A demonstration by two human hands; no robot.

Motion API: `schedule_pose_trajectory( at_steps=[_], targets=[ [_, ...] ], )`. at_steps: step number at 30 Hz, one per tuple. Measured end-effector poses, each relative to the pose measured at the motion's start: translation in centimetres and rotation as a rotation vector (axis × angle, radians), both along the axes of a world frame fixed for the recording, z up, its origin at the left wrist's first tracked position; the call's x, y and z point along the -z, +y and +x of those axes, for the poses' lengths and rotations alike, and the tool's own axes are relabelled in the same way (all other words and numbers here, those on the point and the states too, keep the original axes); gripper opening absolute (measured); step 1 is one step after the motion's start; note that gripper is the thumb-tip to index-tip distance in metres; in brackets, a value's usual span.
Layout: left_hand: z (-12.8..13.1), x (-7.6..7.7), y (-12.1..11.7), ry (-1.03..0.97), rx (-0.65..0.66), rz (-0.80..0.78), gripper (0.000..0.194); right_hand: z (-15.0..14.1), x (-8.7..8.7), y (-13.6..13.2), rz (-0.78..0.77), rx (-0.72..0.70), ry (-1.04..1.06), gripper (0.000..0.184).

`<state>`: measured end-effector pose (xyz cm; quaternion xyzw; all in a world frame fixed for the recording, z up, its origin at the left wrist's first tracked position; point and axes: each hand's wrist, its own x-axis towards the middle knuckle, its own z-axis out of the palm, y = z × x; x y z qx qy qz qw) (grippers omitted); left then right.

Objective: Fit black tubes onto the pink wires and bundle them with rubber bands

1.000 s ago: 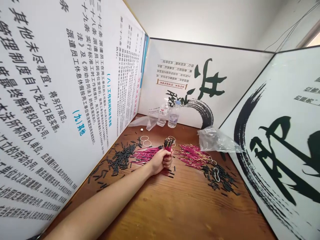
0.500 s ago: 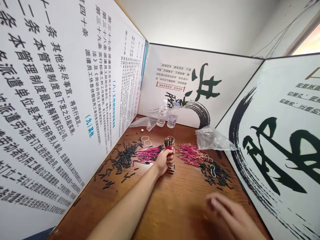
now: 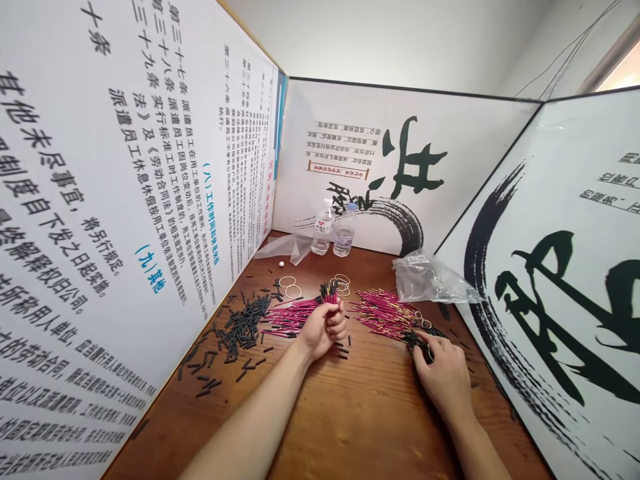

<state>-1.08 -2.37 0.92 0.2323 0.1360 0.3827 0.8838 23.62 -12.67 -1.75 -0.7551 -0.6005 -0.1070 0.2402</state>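
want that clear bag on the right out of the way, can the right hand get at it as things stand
Probably yes: the right hand is at the black pieces, with the clear bag just beyond, and nothing tall seems to stand between.

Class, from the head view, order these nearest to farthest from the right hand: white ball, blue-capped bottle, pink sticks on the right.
1. Pink sticks on the right, just past the right hand.
2. Blue-capped bottle, back centre.
3. White ball, back left.
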Motion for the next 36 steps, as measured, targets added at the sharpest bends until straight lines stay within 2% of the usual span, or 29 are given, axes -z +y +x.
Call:
schedule_pose_trajectory(
  at_steps=[6,19,22,25,27,29,33,36],
  targets=[
    [0.2,0.0,0.0,0.032,0.034,-0.037,0.008,-0.4,1.0,0.8,0.002,-0.04,-0.028,0.029],
    [0.3,0.4,0.1,0.066,0.081,-0.014,0.01,-0.3,1.5,0.9,0.0,0.014,-0.016,0.023],
    [0.3,0.6,0.2,0.071,0.081,-0.011,0.01,-0.1,1.3,0.8,0.066,0.003,0.001,0.023],
    [0.4,0.6,0.2,0.081,0.079,-0.005,0.009,-0.2,0.7,0.9,0.199,-0.015,0.053,0.026],
    [0.4,0.5,0.1,0.09,0.074,0.003,0.009,-1.1,-0.1,1.6,0.268,-0.053,0.154,0.027],
    [0.5,0.4,0.1,0.095,0.061,0.012,0.01,-3.2,-0.9,3.0,0.291,-0.103,0.354,0.027],
    [0.4,0.4,0.1,0.087,0.027,0.032,0.012,-9.6,-2.2,7.0,0.347,-0.161,0.902,0.029],
    [0.3,0.6,0.3,0.098,0.047,0.028,0.012,-13.6,-2.5,9.1,0.44,-0.172,1.095,0.027]
  ],
)
